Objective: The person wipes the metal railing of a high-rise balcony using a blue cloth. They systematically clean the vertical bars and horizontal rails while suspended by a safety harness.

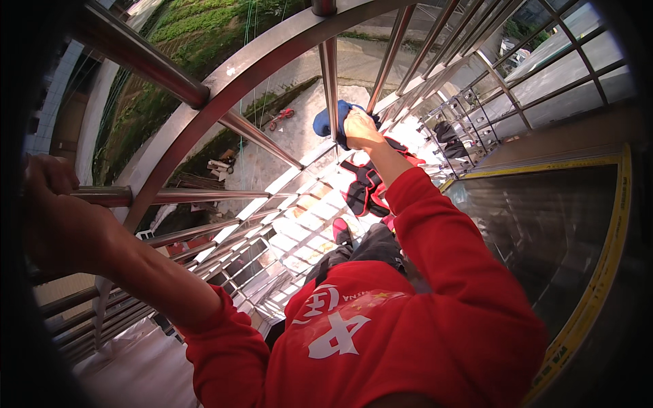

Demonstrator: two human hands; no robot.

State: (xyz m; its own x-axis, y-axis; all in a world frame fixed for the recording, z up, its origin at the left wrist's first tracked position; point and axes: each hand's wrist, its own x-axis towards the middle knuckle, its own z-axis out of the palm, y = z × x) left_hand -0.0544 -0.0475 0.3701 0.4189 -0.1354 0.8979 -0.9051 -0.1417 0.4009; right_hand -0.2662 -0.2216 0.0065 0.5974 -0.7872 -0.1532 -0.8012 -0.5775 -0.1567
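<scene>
My right hand (361, 128) holds a bunched blue cloth (323, 122) against an upright stainless steel bar (329, 84) of the window guard. Part of the cloth shows on the far side of that bar, and the hand hides the rest. At the far left, my left hand (66, 219) is closed around another steel bar (168, 196); its fingers are partly lost in the dark rim of the view. Between the hands curves a flat metal crossrail (229, 84) through which the bars run.
Black and red padded gear (365, 183) lies on the sunlit floor by my feet. A clothes drying rack with clips (467, 125) stands to the right, near a yellow-taped window frame (620, 204). Beyond the bars, far below, are a red children's bike (281, 117) and planted rows (199, 25).
</scene>
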